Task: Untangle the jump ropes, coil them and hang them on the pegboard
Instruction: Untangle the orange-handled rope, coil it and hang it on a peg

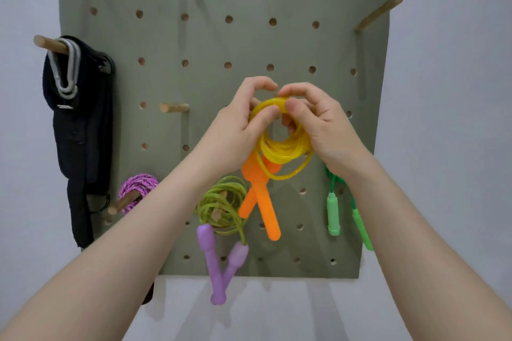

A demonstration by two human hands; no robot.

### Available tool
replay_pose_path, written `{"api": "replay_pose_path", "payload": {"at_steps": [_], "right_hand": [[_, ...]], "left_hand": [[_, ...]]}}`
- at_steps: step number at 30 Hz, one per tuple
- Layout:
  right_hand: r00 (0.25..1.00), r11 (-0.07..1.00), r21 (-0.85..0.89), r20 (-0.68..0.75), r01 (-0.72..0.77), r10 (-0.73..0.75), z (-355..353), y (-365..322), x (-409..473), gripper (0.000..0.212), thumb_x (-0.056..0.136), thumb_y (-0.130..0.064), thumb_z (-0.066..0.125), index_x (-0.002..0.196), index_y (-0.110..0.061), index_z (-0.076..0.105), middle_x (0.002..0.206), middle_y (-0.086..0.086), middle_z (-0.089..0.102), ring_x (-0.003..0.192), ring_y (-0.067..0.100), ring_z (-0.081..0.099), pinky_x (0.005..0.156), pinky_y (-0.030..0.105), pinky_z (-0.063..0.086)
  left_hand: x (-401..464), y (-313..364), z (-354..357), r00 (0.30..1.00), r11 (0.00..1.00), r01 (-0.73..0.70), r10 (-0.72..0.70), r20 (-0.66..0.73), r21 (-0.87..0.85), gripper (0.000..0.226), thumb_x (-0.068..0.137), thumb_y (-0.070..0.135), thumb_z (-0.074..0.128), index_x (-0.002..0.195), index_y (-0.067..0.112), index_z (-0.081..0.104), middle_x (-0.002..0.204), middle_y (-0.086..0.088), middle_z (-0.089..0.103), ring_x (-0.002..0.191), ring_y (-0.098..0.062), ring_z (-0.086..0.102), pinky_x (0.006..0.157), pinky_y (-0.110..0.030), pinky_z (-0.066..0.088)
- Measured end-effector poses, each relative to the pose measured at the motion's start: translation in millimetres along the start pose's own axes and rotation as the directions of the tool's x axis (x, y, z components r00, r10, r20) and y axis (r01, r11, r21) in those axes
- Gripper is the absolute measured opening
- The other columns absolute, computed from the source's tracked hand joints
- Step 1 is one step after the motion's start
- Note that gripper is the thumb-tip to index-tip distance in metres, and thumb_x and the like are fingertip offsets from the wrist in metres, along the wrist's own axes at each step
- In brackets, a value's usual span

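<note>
A coiled yellow jump rope with two orange handles hangs in front of the grey-green pegboard. My left hand pinches the top left of the coil. My right hand pinches its top right, fingers curled over the strands. Whatever peg lies behind the coil is hidden by my hands. An olive-green coiled rope with purple handles hangs on a peg lower down. A pink braided rope sits coiled on a peg at the lower left. A rope with green handles hangs at the lower right, partly behind my right forearm.
A dark garment with a grey cord hangs from a wooden peg at the left. Bare wooden pegs stick out at the middle left and the upper right. The board is mounted on a pale wall.
</note>
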State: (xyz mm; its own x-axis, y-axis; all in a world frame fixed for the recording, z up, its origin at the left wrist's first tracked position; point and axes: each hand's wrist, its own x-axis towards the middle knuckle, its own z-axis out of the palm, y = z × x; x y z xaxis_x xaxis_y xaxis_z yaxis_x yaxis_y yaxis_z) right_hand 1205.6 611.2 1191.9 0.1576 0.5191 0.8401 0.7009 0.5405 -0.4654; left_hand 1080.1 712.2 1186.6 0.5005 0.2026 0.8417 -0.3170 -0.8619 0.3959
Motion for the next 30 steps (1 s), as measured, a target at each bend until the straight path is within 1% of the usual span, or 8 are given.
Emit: {"api": "replay_pose_path", "payload": {"at_steps": [3, 9, 11, 13, 18, 23, 26, 30], "right_hand": [[0.95, 0.859, -0.481, -0.146, 0.175, -0.275, 4.3, 19.9, 20.1, 0.037, 0.096, -0.035, 0.039, 0.114, -0.015, 0.064, 0.087, -0.006, 0.067, 0.074, 0.002, 0.057, 0.071, 0.019, 0.045], [0.988, 0.832, -0.555, -0.141, -0.024, -0.066, 15.2, 68.5, 51.7, 0.045, 0.092, -0.045, 0.029, 0.112, -0.021, 0.061, 0.1, 0.006, 0.065, 0.096, 0.027, 0.058, 0.081, 0.042, 0.046], [0.976, 0.725, -0.686, -0.195, -0.062, -0.101, 19.3, 84.4, 59.6, 0.045, 0.093, -0.043, 0.031, 0.124, -0.022, 0.055, 0.119, 0.008, 0.056, 0.11, 0.028, 0.049, 0.09, 0.042, 0.041], [0.953, 0.671, -0.736, -0.261, -0.094, -0.153, 24.2, 94.0, 66.2, 0.042, 0.095, -0.039, 0.035, 0.133, -0.024, 0.048, 0.134, 0.007, 0.045, 0.123, 0.028, 0.038, 0.098, 0.043, 0.032], [0.939, 0.628, -0.776, -0.26, -0.064, -0.226, 28.5, 101.6, 71.7, 0.046, 0.094, -0.038, 0.025, 0.128, -0.025, 0.053, 0.139, 0.004, 0.045, 0.132, 0.028, 0.031, 0.107, 0.044, 0.023], [0.972, 0.767, -0.618, -0.232, -0.174, 0.033, 28.8, 96.7, 54.8, 0.044, 0.102, -0.027, 0.029, 0.144, -0.016, 0.033, 0.158, 0.0, 0.014, 0.146, 0.018, 0.004, 0.118, 0.038, 0.006], [0.963, 0.789, -0.565, -0.236, -0.243, 0.128, 28.0, 95.5, 19.3, 0.057, 0.101, -0.026, 0.032, 0.15, -0.01, 0.008, 0.159, 0.003, -0.001, 0.146, 0.018, -0.002, 0.117, 0.031, 0.0], [0.937, 0.797, -0.538, -0.336, -0.273, 0.094, 32.0, 76.7, -25.9, 0.064, 0.098, -0.024, 0.041, 0.15, -0.011, 0.006, 0.159, 0.004, -0.003, 0.146, 0.02, 0.003, 0.116, 0.031, 0.007]], "left_hand": [[21.7, -4.3, 4.4, 0.996, 0.979, -0.083, 0.089, -0.024, 0.187, 0.025, 0.099, 0.024, 0.039, 0.123, 0.032, 0.044, 0.09, 0.008, 0.061, 0.081, 0.002, 0.056, 0.074, -0.013, 0.041], [53.8, -65.2, 15.1, 0.998, 0.899, -0.069, 0.067, 0.021, 0.432, 0.035, 0.1, 0.027, 0.033, 0.13, 0.02, 0.049, 0.112, -0.008, 0.061, 0.105, -0.024, 0.054, 0.09, -0.034, 0.041], [57.0, -88.2, 25.2, 0.989, 0.764, -0.018, 0.108, -0.1, 0.644, 0.042, 0.095, 0.028, 0.031, 0.13, 0.02, 0.053, 0.114, -0.015, 0.058, 0.107, -0.034, 0.053, 0.09, -0.042, 0.041], [62.8, -101.5, 32.7, 0.969, 0.636, 0.076, 0.135, -0.207, 0.768, 0.046, 0.09, 0.026, 0.031, 0.13, 0.025, 0.054, 0.133, -0.02, 0.047, 0.12, -0.043, 0.043, 0.095, -0.053, 0.035], [72.1, -105.7, 33.1, 0.974, 0.628, 0.078, 0.119, -0.195, 0.774, 0.048, 0.094, 0.03, 0.026, 0.141, 0.031, 0.04, 0.152, -0.015, 0.027, 0.135, -0.042, 0.026, 0.108, -0.055, 0.022], [52.2, -95.1, 33.8, 0.989, 0.697, 0.136, -0.14, -0.052, 0.704, 0.06, 0.1, 0.036, 0.026, 0.15, 0.022, -0.004, 0.159, 0.001, -0.004, 0.146, -0.022, -0.002, 0.118, -0.039, 0.003], [23.8, -83.9, 33.0, 0.986, 0.745, 0.132, -0.164, -0.012, 0.654, 0.072, 0.096, 0.05, 0.027, 0.149, 0.016, -0.01, 0.159, -0.001, -0.008, 0.146, -0.019, -0.001, 0.118, -0.035, 0.005], [-1.2, -56.7, 27.6, 0.99, 0.793, 0.114, -0.139, -0.005, 0.599, 0.075, 0.095, 0.05, 0.034, 0.149, 0.017, -0.006, 0.158, -0.001, -0.008, 0.145, -0.02, 0.001, 0.116, -0.035, 0.007]]}}
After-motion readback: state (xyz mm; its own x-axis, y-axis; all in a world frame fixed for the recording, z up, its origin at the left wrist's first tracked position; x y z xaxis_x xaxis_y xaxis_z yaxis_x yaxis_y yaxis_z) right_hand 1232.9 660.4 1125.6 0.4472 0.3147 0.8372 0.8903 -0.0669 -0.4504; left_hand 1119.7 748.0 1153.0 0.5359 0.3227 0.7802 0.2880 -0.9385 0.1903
